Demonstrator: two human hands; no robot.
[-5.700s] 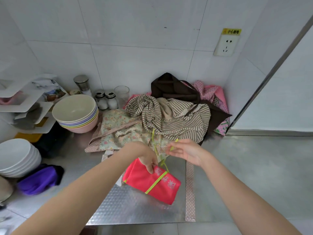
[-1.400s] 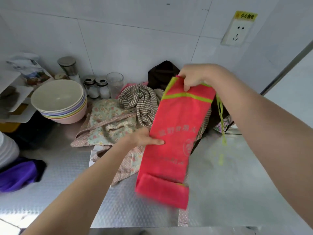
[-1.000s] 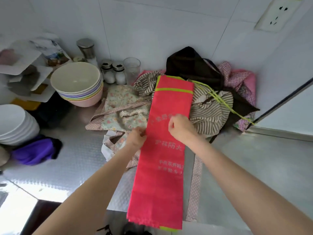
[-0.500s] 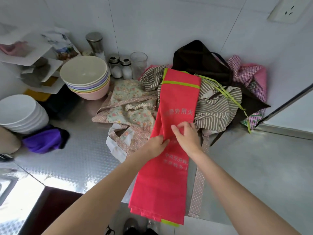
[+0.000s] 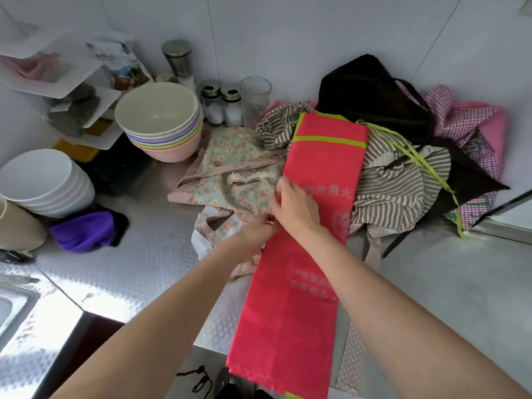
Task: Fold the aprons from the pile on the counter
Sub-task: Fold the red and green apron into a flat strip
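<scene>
Lying down the middle of the frame, the long red cloth apron with green trim [image 5: 313,226] is stretched from the apron pile [image 5: 397,180] over the shiny metal bench [image 5: 138,269] edge so it can be folded. Its left edge is pinched by the left hand [image 5: 259,228]. The right hand [image 5: 293,205] is pressed flat on it, fingers spread. Two salt jars [image 5: 223,106] are seen at upper middle.

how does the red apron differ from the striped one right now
The red apron lies flattened in a long narrow strip, hanging over the counter edge; the striped apron sits crumpled in the pile. Red is plain with printed characters and green trim; the striped is brown and cream. Both are unfolded cloth.
</scene>
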